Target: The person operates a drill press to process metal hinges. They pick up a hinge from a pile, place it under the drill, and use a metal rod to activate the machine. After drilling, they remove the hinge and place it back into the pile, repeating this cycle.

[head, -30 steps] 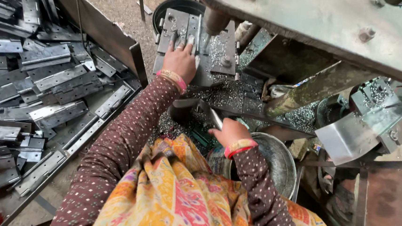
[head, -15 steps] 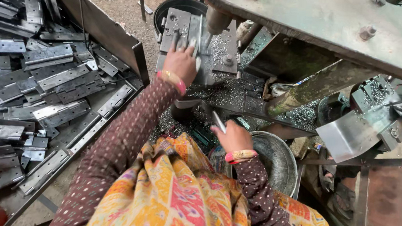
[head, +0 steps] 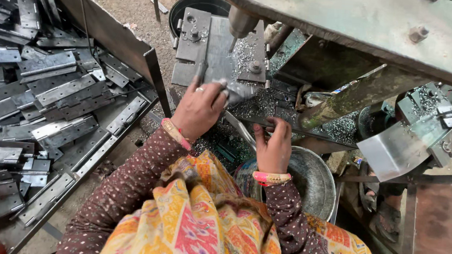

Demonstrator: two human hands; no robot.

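My left hand (head: pixel 199 109) is closed around a grey metal hinge piece (head: pixel 237 92), blurred by motion, just in front of the drill table (head: pixel 210 49). The drill bit (head: pixel 233 40) hangs above that plate, clear of the piece. My right hand (head: pixel 274 149) reaches to the dark front bar of the machine (head: pixel 310 130), and its fingers curl over that edge. A shiny metal strip (head: pixel 239 131) lies slanted beside its thumb. Metal shavings (head: pixel 262 100) cover the ledge between my hands.
A heap of grey metal hinges (head: pixel 41 109) fills a bin on the left behind a slanted steel sheet (head: pixel 111 29). A round metal bowl (head: pixel 312 178) sits under my right wrist. A black bucket (head: pixel 200 3) stands behind the drill table. The machine frame (head: pixel 360 25) overhangs top right.
My left hand has drawn back from the drill table toward me with the hinge piece. My right hand has moved up and forward from the bowl to the machine's front bar.
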